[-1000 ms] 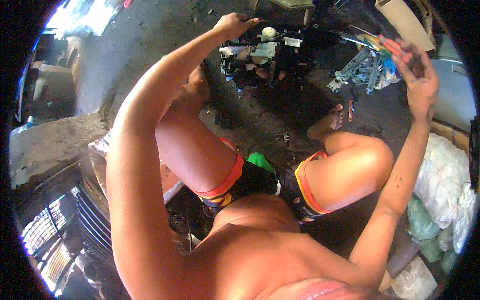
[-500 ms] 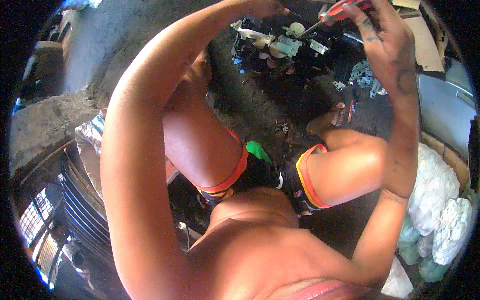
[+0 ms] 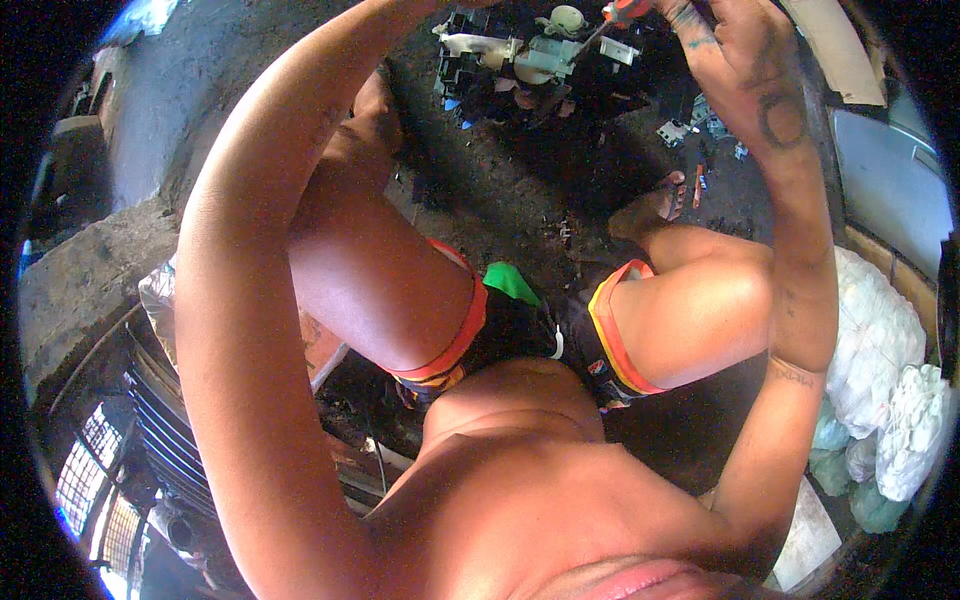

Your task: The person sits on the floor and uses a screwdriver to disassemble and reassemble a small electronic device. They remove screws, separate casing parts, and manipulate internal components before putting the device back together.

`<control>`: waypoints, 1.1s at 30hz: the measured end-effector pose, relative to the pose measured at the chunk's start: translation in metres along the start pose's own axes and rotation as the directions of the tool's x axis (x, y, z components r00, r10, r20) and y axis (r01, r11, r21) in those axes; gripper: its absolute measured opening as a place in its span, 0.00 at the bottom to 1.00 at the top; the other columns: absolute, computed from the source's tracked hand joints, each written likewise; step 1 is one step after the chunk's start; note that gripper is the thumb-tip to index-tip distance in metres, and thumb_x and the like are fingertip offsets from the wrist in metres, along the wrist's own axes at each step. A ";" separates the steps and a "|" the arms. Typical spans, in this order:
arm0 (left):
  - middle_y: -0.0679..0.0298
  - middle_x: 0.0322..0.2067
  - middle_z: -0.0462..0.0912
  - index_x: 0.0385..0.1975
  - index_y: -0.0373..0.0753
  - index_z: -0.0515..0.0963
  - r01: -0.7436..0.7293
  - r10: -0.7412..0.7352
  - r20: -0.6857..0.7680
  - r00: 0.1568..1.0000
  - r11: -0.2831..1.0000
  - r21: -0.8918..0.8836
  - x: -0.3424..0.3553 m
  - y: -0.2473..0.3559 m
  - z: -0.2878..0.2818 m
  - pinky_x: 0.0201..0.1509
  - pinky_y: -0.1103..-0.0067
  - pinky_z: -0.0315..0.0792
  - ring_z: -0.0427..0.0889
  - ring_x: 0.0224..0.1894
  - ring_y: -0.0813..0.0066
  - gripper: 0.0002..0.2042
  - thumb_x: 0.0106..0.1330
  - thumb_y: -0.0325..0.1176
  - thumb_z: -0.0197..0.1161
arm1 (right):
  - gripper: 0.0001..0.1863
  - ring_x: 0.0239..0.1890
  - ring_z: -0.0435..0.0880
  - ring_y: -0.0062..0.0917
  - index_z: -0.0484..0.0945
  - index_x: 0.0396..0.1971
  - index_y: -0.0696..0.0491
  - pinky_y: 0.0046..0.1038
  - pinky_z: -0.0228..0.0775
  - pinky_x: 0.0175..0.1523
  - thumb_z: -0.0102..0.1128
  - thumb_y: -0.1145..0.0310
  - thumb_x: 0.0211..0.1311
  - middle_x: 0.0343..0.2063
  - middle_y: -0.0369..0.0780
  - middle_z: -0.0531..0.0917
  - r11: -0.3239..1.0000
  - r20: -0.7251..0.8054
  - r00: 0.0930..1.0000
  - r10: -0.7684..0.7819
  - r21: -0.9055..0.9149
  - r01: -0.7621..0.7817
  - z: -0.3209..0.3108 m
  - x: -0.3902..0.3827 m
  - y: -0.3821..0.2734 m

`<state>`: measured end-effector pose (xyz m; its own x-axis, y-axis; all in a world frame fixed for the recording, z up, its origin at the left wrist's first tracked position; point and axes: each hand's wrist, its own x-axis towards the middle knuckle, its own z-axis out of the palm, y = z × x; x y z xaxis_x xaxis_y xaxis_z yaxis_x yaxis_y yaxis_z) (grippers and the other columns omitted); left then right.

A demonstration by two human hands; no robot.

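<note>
Person is squatting; nearest, dark cloth shorts with red-orange and yellow trim [image 3: 470, 315] are covering the upper thighs, a bright green cloth flap [image 3: 510, 282] sticking out between them. To the right, a heap of whitish translucent plastic bags [image 3: 868, 340] is lying beside the right arm. Ahead on the dark floor, tiny loose scraps [image 3: 566, 231] are lying between the legs, and a thin orange stick-shaped item [image 3: 699, 186] is resting just beside the right foot [image 3: 662, 197].

Farther out, a mixed black, grey and white plastic mechanism [image 3: 545, 62] is sitting on the floor ahead of the feet, a cream round disc [image 3: 564, 19] showing at its far side. Step in hand, by my reading: tool work on this mechanism. The next move is probably calling for a well-seated tip and steady pressure.

Right hand [image 3: 735, 42] is closing around a red-orange-handled screwdriver with a thin metal shaft [image 3: 592, 42]; fingers are partly cut off by the top edge. The shaft is slanting toward the grey part; can't tell whether the tip is touching. Left hand is lying past the top edge, only the bare left forearm [image 3: 335, 65] showing, so can't tell its opening or hold.

Off right, a tan cardboard piece [image 3: 842, 50] is lying beyond the right forearm.
</note>
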<state>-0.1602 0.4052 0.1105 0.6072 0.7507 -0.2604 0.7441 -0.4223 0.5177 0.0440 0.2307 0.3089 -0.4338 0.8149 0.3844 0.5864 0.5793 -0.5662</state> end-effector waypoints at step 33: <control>0.45 0.36 0.88 0.41 0.36 0.86 0.081 -0.079 -0.032 0.996 0.996 0.039 -0.003 0.004 0.000 0.46 0.58 0.77 0.87 0.42 0.46 0.30 0.75 0.61 0.51 | 0.12 0.35 0.89 0.32 0.74 0.49 0.60 0.31 0.79 0.40 0.60 0.79 0.67 0.36 0.47 0.83 0.992 -0.022 0.995 -0.102 -0.079 0.100 0.006 0.009 0.006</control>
<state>-0.1589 0.4008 0.1132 0.5368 0.7980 -0.2741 0.8011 -0.3800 0.4624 0.0397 0.2415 0.3043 -0.4764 0.7518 0.4559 0.5921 0.6576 -0.4657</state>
